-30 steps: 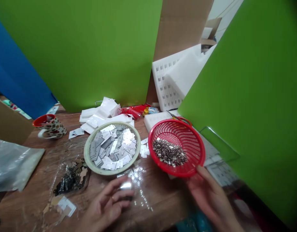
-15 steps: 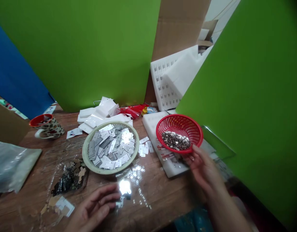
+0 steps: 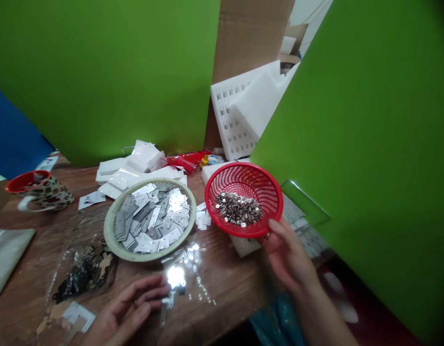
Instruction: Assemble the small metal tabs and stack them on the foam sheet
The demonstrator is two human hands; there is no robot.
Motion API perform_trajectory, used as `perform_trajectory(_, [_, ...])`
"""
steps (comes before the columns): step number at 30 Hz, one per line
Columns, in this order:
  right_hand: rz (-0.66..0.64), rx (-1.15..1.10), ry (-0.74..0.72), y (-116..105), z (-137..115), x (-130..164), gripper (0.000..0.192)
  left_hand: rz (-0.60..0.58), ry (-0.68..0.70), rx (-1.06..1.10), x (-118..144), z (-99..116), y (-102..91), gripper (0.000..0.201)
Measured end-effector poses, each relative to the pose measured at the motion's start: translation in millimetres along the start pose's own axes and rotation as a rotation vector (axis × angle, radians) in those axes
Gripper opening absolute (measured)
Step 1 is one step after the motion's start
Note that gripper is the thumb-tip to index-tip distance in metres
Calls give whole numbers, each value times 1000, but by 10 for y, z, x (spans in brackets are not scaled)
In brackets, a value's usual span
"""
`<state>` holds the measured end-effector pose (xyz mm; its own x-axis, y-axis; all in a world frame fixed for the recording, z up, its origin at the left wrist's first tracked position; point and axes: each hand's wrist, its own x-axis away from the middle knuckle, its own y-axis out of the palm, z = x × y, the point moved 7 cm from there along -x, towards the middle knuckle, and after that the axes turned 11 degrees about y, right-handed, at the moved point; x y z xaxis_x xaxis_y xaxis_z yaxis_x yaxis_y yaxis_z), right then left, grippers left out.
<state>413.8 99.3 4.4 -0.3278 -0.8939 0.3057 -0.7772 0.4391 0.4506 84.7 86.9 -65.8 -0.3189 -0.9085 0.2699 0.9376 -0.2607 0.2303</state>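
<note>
My right hand (image 3: 285,252) grips the near rim of a red plastic basket (image 3: 270,180), with the thumb over the edge. Inside lies a heap of small shiny metal pieces (image 3: 238,209). The basket hangs above a white foam block, tilted slightly toward me. My left hand (image 3: 135,302) rests low over the table, fingers apart and nothing in them. Just right of its fingertips lie a bright reflective patch (image 3: 176,277) and scattered small rings (image 3: 193,257). Beyond it stands a pale green bowl (image 3: 111,242) full of flat grey metal plates (image 3: 153,216).
Dark flat parts (image 3: 81,274) lie in a clear plastic bag at left. A patterned mug (image 3: 54,192) stands behind them. White packets (image 3: 135,166) and red wrapping (image 3: 187,161) lie at the back. Green panels (image 3: 369,120) border the back and right; foam trays (image 3: 232,120) lean behind.
My right hand has lifted the red basket off the foam block and brought it nearer and leftward. The left hand stays almost in place. The whole view has shifted slightly to the right.
</note>
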Motion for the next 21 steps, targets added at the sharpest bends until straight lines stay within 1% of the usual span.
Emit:
perform_trajectory(3, [-88,-2,113,206,238,197,36,-25,-18,75,30,90,156,42])
perform_trajectory(6, [-128,-6,188,358,430,341,39,-36,-3,225,49,187,312,49])
perform_trajectory(8, [-130,0,186,398,489,369,39,-52,21,291,55,227,375,52])
perform_trajectory(11, [-89,4,146,348,480,325,39,-73,37,307,72,224,390,52])
perform_trajectory(14, [-11,17,124,212,406,278,42,-54,42,254,100,174,321,48])
perform_trajectory(17, [90,53,108,21,331,276,45,13,75,92,133,123,169,40])
perform_trajectory(19, [152,83,88,-134,302,270,41,106,157,-99,161,134,0,33])
perform_trajectory(20, [154,103,74,-199,297,258,35,151,220,-210,183,161,-88,30])
perform_trajectory(21, [129,129,60,-244,296,241,28,181,283,-319,212,190,-163,28])
